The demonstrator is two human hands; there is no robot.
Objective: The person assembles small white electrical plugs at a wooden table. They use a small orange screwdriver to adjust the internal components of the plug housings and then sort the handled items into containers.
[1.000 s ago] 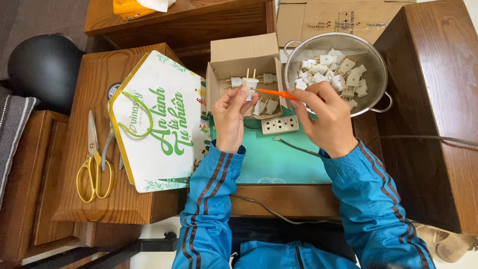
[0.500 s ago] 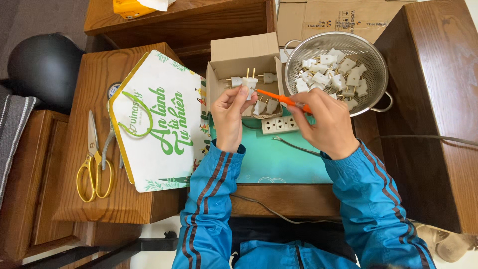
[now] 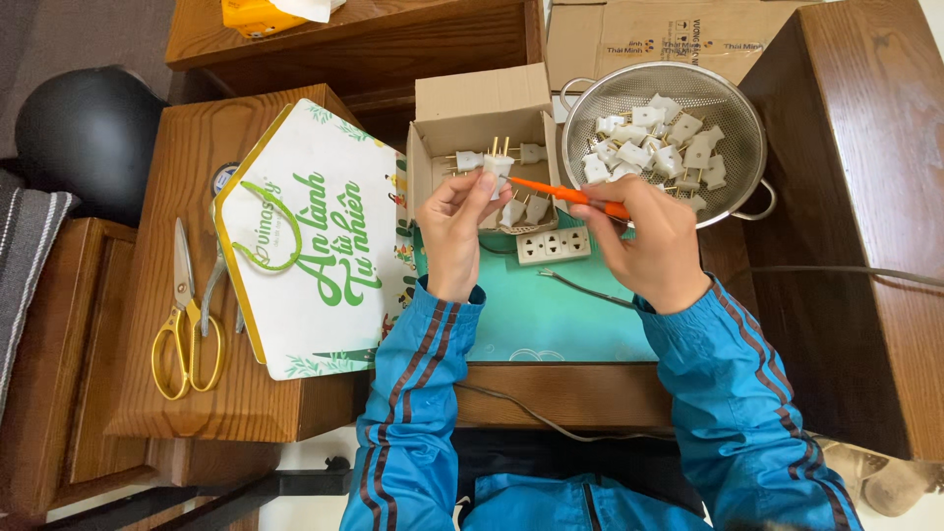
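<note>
The left hand (image 3: pixel 454 231) pinches a white plug (image 3: pixel 498 165) over the open cardboard box (image 3: pixel 480 103). The right hand (image 3: pixel 654 241) grips an orange screwdriver (image 3: pixel 560 194), tip at the plug. A metal colander (image 3: pixel 665 138) crowds the right; teal mat (image 3: pixel 551 315) lies near.

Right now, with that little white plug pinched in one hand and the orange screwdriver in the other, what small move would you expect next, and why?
Probably a slight turn of the orange screwdriver. Its tip already meets the white plug, which the left hand pinches above the cardboard box, and the right hand grips the handle. The metal strainer beside it holds many more plugs.
</note>
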